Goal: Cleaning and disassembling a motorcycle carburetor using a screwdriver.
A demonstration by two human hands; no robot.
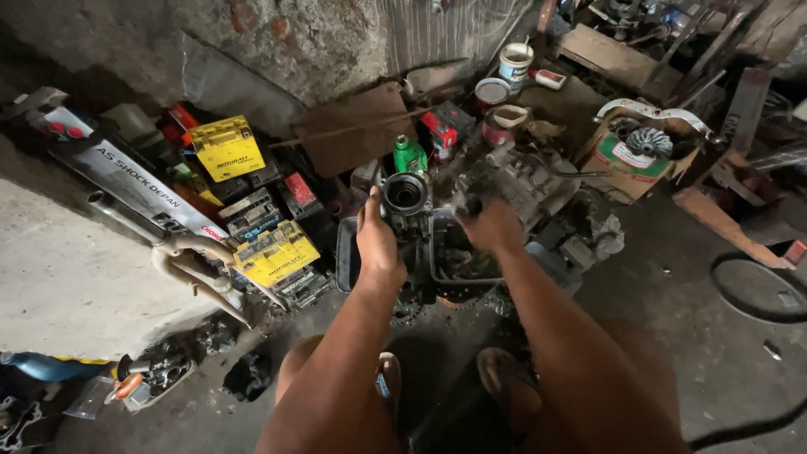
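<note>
Grey metal engine part point(406, 200), round bore facing up, held above a dark tray point(445, 273) of greasy bits on the workshop floor. Left hand point(377, 240) clamped round the part's left side; right hand point(490, 225) closed on a small dark-handled tool point(471, 204) just beside it. Green bottle point(409, 155) behind, engine block point(517, 181) to the right, yellow boxes point(227, 148) well off to the left.

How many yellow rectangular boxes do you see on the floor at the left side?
2. One yellow rectangular box leans near the wall, upper left. The other yellow box lies lower, beside the chrome pipe, left of the left hand. More may be hidden under the clutter.
</note>
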